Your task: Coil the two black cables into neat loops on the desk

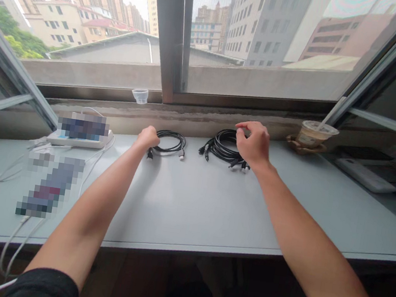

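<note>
Two coiled black cables lie on a grey ledge under a window. My left hand is closed in a fist at the left edge of the smaller coil, seemingly gripping its end near a black plug. My right hand hovers over the right side of the larger bundle of black cables, with thumb and forefinger pinched together and the other fingers curled. Whether it grips a strand I cannot make out. Several plug ends stick out below the bundle.
A white power strip with white cords sits at the left, beside blurred-out items. A small plastic cup rests on the window sill. An iced drink with a straw stands at the right, near a white flat device.
</note>
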### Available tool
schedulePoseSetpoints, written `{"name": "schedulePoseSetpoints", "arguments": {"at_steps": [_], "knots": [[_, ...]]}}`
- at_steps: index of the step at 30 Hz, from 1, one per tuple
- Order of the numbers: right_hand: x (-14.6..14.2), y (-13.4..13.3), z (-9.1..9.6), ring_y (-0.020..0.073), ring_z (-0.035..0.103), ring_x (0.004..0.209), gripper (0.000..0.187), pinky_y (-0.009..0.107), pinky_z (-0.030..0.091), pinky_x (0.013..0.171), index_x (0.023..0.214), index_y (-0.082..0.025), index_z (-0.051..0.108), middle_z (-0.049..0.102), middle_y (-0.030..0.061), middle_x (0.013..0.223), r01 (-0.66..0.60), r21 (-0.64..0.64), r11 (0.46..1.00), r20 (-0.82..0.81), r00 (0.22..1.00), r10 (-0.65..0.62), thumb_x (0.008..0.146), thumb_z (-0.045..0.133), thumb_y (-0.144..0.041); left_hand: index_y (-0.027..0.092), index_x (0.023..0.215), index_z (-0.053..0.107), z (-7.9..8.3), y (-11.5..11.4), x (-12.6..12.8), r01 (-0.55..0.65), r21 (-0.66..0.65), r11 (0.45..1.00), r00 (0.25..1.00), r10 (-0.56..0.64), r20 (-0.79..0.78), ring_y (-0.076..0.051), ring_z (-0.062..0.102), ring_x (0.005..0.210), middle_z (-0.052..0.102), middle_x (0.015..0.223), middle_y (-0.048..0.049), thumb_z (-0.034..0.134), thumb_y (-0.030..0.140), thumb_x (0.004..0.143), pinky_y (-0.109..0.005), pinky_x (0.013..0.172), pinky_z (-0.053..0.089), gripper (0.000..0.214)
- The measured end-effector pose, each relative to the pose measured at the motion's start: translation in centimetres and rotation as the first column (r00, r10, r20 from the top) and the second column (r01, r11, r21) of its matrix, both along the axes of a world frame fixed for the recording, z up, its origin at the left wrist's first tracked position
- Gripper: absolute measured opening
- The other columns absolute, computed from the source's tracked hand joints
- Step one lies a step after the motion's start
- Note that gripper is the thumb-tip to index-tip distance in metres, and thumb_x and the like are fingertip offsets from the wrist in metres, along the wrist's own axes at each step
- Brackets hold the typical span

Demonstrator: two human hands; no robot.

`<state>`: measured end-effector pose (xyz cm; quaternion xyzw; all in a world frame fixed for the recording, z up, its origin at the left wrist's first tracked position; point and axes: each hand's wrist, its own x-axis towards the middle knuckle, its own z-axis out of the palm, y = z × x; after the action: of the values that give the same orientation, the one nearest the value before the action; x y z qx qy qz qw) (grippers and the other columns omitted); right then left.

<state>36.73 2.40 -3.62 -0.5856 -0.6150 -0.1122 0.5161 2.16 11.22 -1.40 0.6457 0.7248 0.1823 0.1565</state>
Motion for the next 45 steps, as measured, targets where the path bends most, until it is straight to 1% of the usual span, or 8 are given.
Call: {"name": "schedulePoseSetpoints", "arguments": {"at_steps": [4, 7, 15, 18, 24, 31, 39, 45], "knots": [[-2.6, -1.2, 0.3, 0.0309, 0.067, 0.106, 0.022, 0.048, 0.053, 0.103, 0.094, -0.020, 0.076, 0.077, 0.0125, 0.103, -0.159, 0.075, 0.984, 0.018, 0.987, 0.158, 0.094, 0.054, -0.020, 0.019, 0.068, 0.059, -0.3, -1.5, -0.1, 0.089, -0.036, 0.995, 0.987, -0.083, 0.139, -0.025, 0.064, 0.071, 0.056, 0.061, -0.0045, 0.071, 0.008, 0.060, -0.033, 0.066, 0.046, 0.018], [-4.8, -2.0, 0.1, 0.0308, 0.067, 0.109, 0.024, 0.049, 0.055, 0.102, 0.103, -0.020, 0.078, 0.077, 0.0123, 0.109, -0.300, 0.030, 0.953, 0.061, 0.953, 0.298, 0.096, 0.054, -0.021, 0.019, 0.075, 0.063, -0.2, -4.3, -0.2, 0.175, 0.002, 0.985, 0.947, -0.168, 0.274, -0.014, 0.048, 0.056, 0.047, 0.058, 0.0020, 0.063, 0.013, 0.066, -0.026, 0.055, 0.033, 0.011], [-9.1, -3.9, -0.1, 0.0291, 0.062, 0.126, 0.039, 0.048, 0.050, 0.112, 0.141, -0.024, 0.069, 0.069, 0.0128, 0.136, -0.575, -0.001, 0.818, 0.259, 0.790, 0.556, 0.104, 0.059, -0.028, 0.016, 0.123, 0.077, 2.9, -11.2, 1.7, 0.490, 0.276, 0.827, 0.654, -0.558, 0.510, -0.017, 0.064, 0.082, 0.077, 0.106, -0.0059, 0.064, 0.015, 0.066, -0.027, 0.071, 0.047, 0.059], [-9.2, -4.0, 0.0, 0.0262, 0.065, 0.113, 0.029, 0.044, 0.054, 0.103, 0.128, -0.026, 0.077, 0.073, 0.0104, 0.124, -0.565, -0.002, 0.825, 0.289, 0.790, 0.542, 0.106, 0.058, -0.033, 0.016, 0.133, 0.075, 2.8, -11.9, 2.1, 0.554, 0.256, 0.792, 0.600, -0.593, 0.537, -0.018, 0.065, 0.083, 0.077, 0.104, -0.0072, 0.073, 0.018, 0.071, -0.030, 0.076, 0.050, 0.062], [-8.0, -3.6, -0.4, 0.0244, 0.065, 0.100, 0.024, 0.041, 0.055, 0.094, 0.116, -0.026, 0.080, 0.076, 0.0089, 0.110, -0.533, 0.008, 0.846, 0.284, 0.813, 0.509, 0.107, 0.059, -0.034, 0.013, 0.124, 0.080, 1.3, -11.2, 0.4, 0.616, 0.224, 0.755, 0.271, -0.470, 0.840, -0.023, 0.072, 0.098, 0.078, 0.111, -0.0141, 0.074, 0.026, 0.080, -0.036, 0.087, 0.058, 0.046], [-7.7, -4.3, -0.1, 0.0272, 0.062, 0.101, 0.026, 0.042, 0.054, 0.091, 0.115, -0.024, 0.080, 0.075, 0.0102, 0.108, -0.464, -0.008, 0.886, 0.312, 0.840, 0.443, 0.106, 0.056, -0.032, 0.016, 0.116, 0.080, -0.4, -11.0, 1.6, 0.457, 0.440, 0.773, 0.472, -0.630, 0.617, -0.023, 0.074, 0.099, 0.079, 0.105, -0.0115, 0.083, 0.052, 0.085, -0.035, 0.087, 0.059, 0.048], [-5.7, -3.9, 0.2, 0.0265, 0.066, 0.103, 0.041, 0.037, 0.054, 0.088, 0.140, -0.025, 0.072, 0.079, 0.0091, 0.109, -0.354, -0.248, 0.902, 0.378, 0.822, 0.426, 0.106, 0.050, -0.022, 0.022, 0.108, 0.058, -0.6, -10.1, 1.1, 0.247, 0.562, 0.789, 0.396, -0.611, 0.685, -0.022, 0.076, 0.105, 0.077, 0.113, -0.0096, 0.066, 0.065, 0.096, -0.035, 0.084, 0.062, 0.046], [-4.4, -3.5, -0.1, 0.0263, 0.066, 0.110, 0.065, 0.035, 0.055, 0.082, 0.157, -0.032, 0.057, 0.076, 0.0080, 0.122, -0.220, -0.380, 0.898, 0.392, 0.841, 0.372, 0.097, 0.050, -0.007, 0.025, 0.117, 0.064, -0.1, -9.6, 0.3, 0.041, 0.679, 0.733, 0.477, -0.612, 0.631, -0.021, 0.071, 0.105, 0.071, 0.109, -0.0066, 0.058, 0.070, 0.098, -0.035, 0.081, 0.064, 0.049]]}}
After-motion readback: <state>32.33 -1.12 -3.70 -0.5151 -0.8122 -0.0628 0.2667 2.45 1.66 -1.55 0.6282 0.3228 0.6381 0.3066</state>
